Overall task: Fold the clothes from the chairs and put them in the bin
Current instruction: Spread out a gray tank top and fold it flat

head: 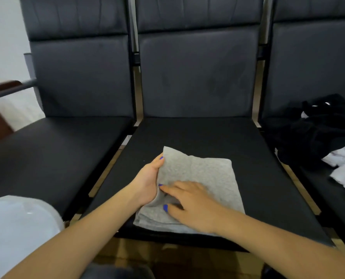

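On the middle chair seat (187, 135) lies the folded grey cloth (203, 178), soft, light and likely to sag unless gathered along its left fold, which the left hand (147, 182) grips while the right hand (193, 202) presses flat-fingered.

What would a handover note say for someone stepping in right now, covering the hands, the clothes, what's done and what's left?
Left hand: grips the left edge of the grey garment, lifting it.
Right hand: rests flat on the garment, pressing it down.
The grey garment lies partly folded on the middle chair.
A pile of black and white clothes waits unfolded on the right chair.
A pale container shows at lower left; whether it is the bin is unclear.
Done: grey garment's first folds.
Left: finish this fold, bin it, then fold and bin the pile.
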Demonstrator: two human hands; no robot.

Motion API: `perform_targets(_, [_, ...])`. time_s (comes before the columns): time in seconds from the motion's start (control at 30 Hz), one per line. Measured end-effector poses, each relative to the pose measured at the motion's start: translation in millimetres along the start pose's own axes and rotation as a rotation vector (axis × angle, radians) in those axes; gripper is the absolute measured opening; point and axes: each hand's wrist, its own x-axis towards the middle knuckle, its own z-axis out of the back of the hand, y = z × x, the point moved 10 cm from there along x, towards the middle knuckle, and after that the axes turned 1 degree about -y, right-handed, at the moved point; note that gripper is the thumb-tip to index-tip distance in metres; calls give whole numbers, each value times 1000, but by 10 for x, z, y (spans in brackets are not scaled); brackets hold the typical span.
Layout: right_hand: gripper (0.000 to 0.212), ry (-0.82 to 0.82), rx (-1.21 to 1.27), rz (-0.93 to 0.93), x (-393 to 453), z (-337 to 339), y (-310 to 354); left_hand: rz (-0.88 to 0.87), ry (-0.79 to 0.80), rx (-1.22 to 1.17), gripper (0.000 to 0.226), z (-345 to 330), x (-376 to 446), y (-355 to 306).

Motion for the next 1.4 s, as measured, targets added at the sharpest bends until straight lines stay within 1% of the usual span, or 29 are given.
perform_targets(0.03, [56,45,-36,-19,-10,-89,-19,20,-1,2,37,-13,-58,5])
perform_targets(0.1, [58,127,-98,-51,-29,-237,-41,21,-93,-11,34,103,-106,-20])
perform_targets(0.13, [58,146,-122,-56,-33,-276,-32,-19,-154,-31,30,194,-114,-66])
perform_targets(0.17, [57,151,-138,-58,-29,-301,-23,-78,-205,-26,32,291,-106,-139])
perform_targets(0.2, [56,153,-146,-63,-23,-321,-15,-132,-244,22,39,383,-106,-214])
perform_targets(0.27, [56,155,-166,-78,-15,-353,-4,-211,-326,277,46,525,-136,-347])
perform_targets(0.33, [58,161,-182,-92,-4,-378,4,-223,-360,548,43,597,-168,-397])
perform_targets(0.4, [60,167,-160,-112,27,-383,8,-163,-335,744,37,589,-200,-369])
perform_targets(0.47, [62,151,-91,-126,60,-329,11,-95,-307,926,24,553,-230,-306])
perform_targets(0.53, [58,74,15,-119,92,-173,4,-107,-298,1133,13,489,-266,-315])
perform_targets(0.63, [44,-79,184,-127,50,135,-124,-218,-329,1435,16,365,-331,-437])
perform_targets(0.67, [42,-123,211,-131,18,227,-184,-228,-339,1506,16,347,-342,-451])
perform_targets(0.73, [39,-193,221,-140,-51,385,-293,-169,-323,1599,21,351,-336,-403])
perform_targets(0.8, [38,-215,207,-157,-108,471,-398,-66,-302,1627,34,380,-314,-311])
perform_targets(0.83, [39,-198,182,-166,-127,470,-444,-38,-302,1626,40,384,-308,-284])
perform_targets(0.93, [46,-53,40,-187,-200,290,-543,-28,-307,1657,52,373,-287,-250])
perform_targets(1.03, [51,79,-98,-188,-298,61,-569,4,-313,1728,59,378,-283,-222])
perform_targets(1.13, [51,93,-144,-182,-330,8,-555,33,-293,1747,60,362,-270,-201])
perform_targets(1.2, [52,85,-135,-179,-333,19,-555,54,-221,1651,58,347,-258,-142])
perform_targets(1.27, [53,79,-117,-172,-336,36,-545,61,-157,1492,50,345,-256,-86])
perform_targets(1.33, [53,57,-91,-165,-332,80,-533,41,-140,1329,41,355,-273,-89])
perform_targets(1.4, [53,16,-58,-154,-307,154,-504,18,-159,1229,39,377,-309,-137])
